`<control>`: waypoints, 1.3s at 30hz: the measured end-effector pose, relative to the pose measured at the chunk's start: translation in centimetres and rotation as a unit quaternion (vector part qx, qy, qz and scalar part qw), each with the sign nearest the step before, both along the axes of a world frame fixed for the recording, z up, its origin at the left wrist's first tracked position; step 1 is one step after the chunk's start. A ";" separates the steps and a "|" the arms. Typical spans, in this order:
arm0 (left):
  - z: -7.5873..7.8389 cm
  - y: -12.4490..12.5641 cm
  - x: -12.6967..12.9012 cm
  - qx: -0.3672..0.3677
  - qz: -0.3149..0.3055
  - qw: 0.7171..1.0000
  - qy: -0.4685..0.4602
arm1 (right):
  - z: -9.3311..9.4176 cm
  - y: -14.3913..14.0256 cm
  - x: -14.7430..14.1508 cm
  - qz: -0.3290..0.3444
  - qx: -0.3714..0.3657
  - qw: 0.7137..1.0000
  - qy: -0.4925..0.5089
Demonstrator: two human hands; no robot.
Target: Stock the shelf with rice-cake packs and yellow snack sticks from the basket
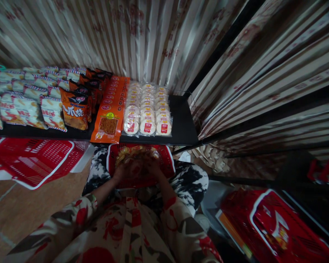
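Note:
Both my hands reach down into a red basket with a white rim, held between my knees under the shelf edge. Inside it lie shiny yellowish and clear packets. My left hand is at the basket's left side and my right hand at its right, both close to the packets. Shadow and blur hide the fingers, so whether either hand grips a packet is unclear. On the black shelf above, round white crackers in clear wrappers stand in three rows.
Left of the crackers lie orange snack packs, orange-black chip bags and many white snack bags. Another red basket is on the floor at left. At right, a red basket holds a red packet. Black poles and striped curtains surround the shelf.

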State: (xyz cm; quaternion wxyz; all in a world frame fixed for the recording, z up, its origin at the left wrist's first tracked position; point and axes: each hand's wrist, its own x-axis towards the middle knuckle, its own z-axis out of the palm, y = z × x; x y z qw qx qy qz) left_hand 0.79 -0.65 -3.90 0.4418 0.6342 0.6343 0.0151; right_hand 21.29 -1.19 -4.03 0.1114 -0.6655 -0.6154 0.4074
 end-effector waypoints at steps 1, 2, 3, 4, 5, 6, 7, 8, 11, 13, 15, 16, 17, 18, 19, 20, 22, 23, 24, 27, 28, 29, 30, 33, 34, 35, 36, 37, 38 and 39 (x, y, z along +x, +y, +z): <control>0.1 0.3 0.2 0.003 0.006 1.000 -0.010 | 0.2 0.0 0.0 0.002 0.002 1.000 0.014; 0.3 0.6 0.5 0.007 0.008 1.000 -0.020 | 0.4 0.1 0.0 -0.001 0.003 0.999 0.034; 0.6 0.8 0.7 0.013 0.014 0.999 -0.033 | 0.6 0.1 0.1 -0.011 0.002 0.998 0.059; 1.0 1.1 0.9 0.021 0.022 0.999 -0.043 | 0.8 0.1 0.2 -0.027 -0.001 0.996 0.086; 1.4 1.3 1.1 0.028 0.030 0.998 -0.054 | 0.9 0.0 0.2 -0.046 -0.006 0.993 0.111; 1.9 1.5 1.3 0.034 0.039 0.997 -0.065 | 1.1 0.0 0.3 -0.065 -0.011 0.989 0.130; 2.4 1.6 1.4 0.037 0.048 0.995 -0.078 | 1.2 -0.1 0.4 -0.080 -0.013 0.987 0.141; 2.9 1.8 1.6 0.035 0.055 0.994 -0.091 | 1.3 -0.2 0.4 -0.089 -0.013 0.985 0.149; 4.4 2.3 2.0 0.014 0.048 0.993 -0.109 | 1.9 -0.4 0.5 -0.085 0.013 0.984 0.157; 5.2 2.7 2.2 0.019 -0.003 0.995 -0.101 | 2.7 -0.5 0.6 -0.057 0.044 0.987 0.143; 5.9 3.1 2.4 0.040 -0.077 0.992 -0.094 | 3.8 -0.6 0.7 -0.006 0.074 0.992 0.098; 6.4 3.3 2.5 0.050 -0.112 0.988 -0.094 | 4.4 -0.6 0.7 0.024 0.088 0.994 0.064; 6.9 3.5 2.7 0.056 -0.141 0.984 -0.096 | 5.1 -0.7 0.7 0.050 0.102 0.993 0.030; 7.5 3.6 2.9 0.059 -0.162 0.980 -0.099 | 5.8 -0.7 0.7 0.074 0.115 0.991 0.001; 8.1 3.8 3.1 0.062 -0.176 0.977 -0.103 | 6.5 -0.8 0.7 0.095 0.127 0.987 -0.022; 8.6 3.9 3.2 0.065 -0.186 0.974 -0.108 | 7.1 -0.8 0.8 0.112 0.138 0.983 -0.038; 9.6 4.0 3.6 0.072 -0.209 0.968 -0.121 | 8.1 -1.0 0.8 0.139 0.152 0.977 -0.055; 9.9 4.0 3.8 0.076 -0.221 0.964 -0.127 | 8.5 -1.1 0.8 0.147 0.155 0.975 -0.057; 10.2 4.1 3.9 0.080 -0.232 0.960 -0.131 | 8.8 -1.2 0.8 0.150 0.156 0.975 -0.055; 10.3 4.2 4.2 0.096 -0.257 0.953 -0.125 | 9.4 -1.4 1.0 0.143 0.142 0.979 -0.037; 10.2 4.2 4.3 0.102 -0.260 0.952 -0.123 | 9.6 -1.4 1.0 0.138 0.132 0.981 -0.029; 10.2 4.3 4.3 0.108 -0.260 0.951 -0.127 | 9.7 -1.4 1.1 0.132 0.120 0.984 -0.021; 10.2 4.4 4.4 0.110 -0.259 0.950 -0.134 | 9.8 -1.4 1.3 0.125 0.108 0.986 -0.008; 10.6 4.7 4.4 0.108 -0.246 0.948 -0.170 | 10.2 -1.4 1.8 0.096 0.082 0.990 0.060; 10.9 4.8 4.3 0.101 -0.236 0.948 -0.188 | 10.3 -1.4 2.0 0.080 0.075 0.990 0.088; 11.2 5.0 4.3 0.089 -0.224 0.948 -0.209 | 10.4 -1.4 2.2 0.061 0.068 0.989 0.114; 11.5 5.1 4.2 0.072 -0.210 0.947 -0.233 | 10.4 -1.4 2.4 0.040 0.061 0.988 0.137; 11.8 5.2 4.2 0.053 -0.192 0.946 -0.256 | 10.5 -1.4 2.5 0.016 0.055 0.986 0.158; 12.0 5.3 4.1 0.034 -0.170 0.945 -0.276 | 10.5 -1.4 2.6 -0.009 0.051 0.983 0.177; 12.2 5.4 4.1 0.019 -0.147 0.945 -0.291 | 10.4 -1.4 2.7 -0.033 0.049 0.978 0.198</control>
